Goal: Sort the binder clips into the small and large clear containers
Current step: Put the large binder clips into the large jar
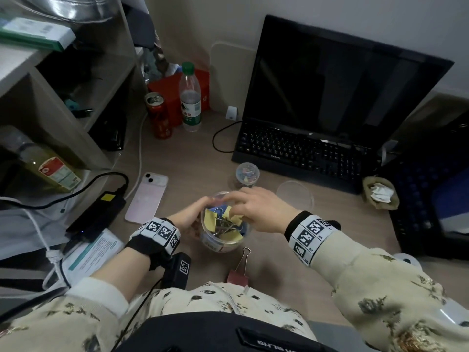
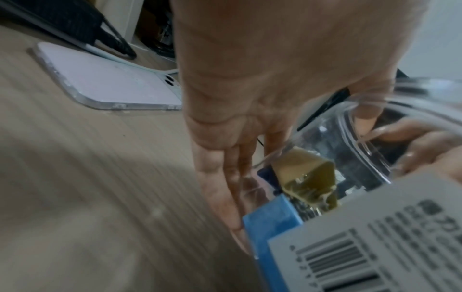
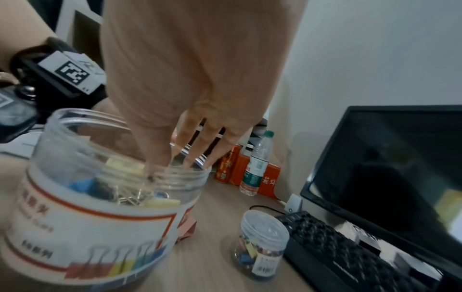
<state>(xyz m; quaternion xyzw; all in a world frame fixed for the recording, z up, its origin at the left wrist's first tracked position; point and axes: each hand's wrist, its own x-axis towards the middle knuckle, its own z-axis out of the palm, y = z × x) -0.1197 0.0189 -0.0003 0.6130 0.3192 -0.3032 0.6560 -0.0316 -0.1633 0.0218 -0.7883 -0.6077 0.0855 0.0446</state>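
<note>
Here, head view: large clear container (image 1: 223, 222) stands open near the desk's (image 1: 198, 158) front edge, left hand (image 1: 189, 215) cupped round its wall, right hand (image 1: 256, 207) reaching in over the rim. Pink binder clip (image 1: 239, 269) lies loose just in front; small container (image 1: 247, 174) stands lidded by the keyboard (image 1: 299, 151). Left wrist view: fingers (image 2: 230, 171) together, straight against the wall. Right wrist view: fingertips (image 3: 160, 156) spread, dipping inside; whether they pinch a clip cannot be told. Judgement: clips light, stiff, springy, wire handles snag; best taken by the painted body. The container looks slick and rigid, so brace it low.
</note>
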